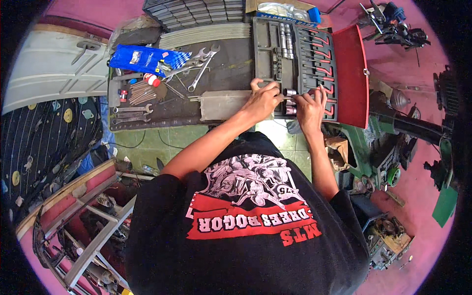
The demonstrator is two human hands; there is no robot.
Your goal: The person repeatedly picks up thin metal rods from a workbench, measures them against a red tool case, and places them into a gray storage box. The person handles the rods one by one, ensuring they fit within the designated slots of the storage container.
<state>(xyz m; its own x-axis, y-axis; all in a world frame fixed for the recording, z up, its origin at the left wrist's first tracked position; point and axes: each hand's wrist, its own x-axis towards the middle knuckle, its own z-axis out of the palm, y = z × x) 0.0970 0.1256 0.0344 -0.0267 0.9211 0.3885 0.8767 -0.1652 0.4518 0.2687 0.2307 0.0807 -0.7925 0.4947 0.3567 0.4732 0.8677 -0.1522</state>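
Note:
At the front of an open tool case (pixel 361 73) with a red lid, my two hands work close together. My left hand (pixel 264 102) is closed, its fingertips pinched toward a small metallic piece between the hands that is too small to name. From the other side my right hand (pixel 310 109) has its thumb and fingers drawn in on the same spot, with the index finger raised. Chrome sockets (pixel 290 111) sit in the case beside the fingertips. Under my left wrist lies a flat translucent packet (pixel 220 106), with thin rods poking out of its left end.
Left on the bench lie a blue tool pouch (pixel 140 58), combination wrenches (pixel 200 73), a bundle of thin rods (pixel 143 92) and a red-and-white container (pixel 152 79). A grey drawer cabinet (pixel 196 14) stands behind. Green machinery (pixel 356 147) is at right, a metal rack (pixel 101 233) at lower left.

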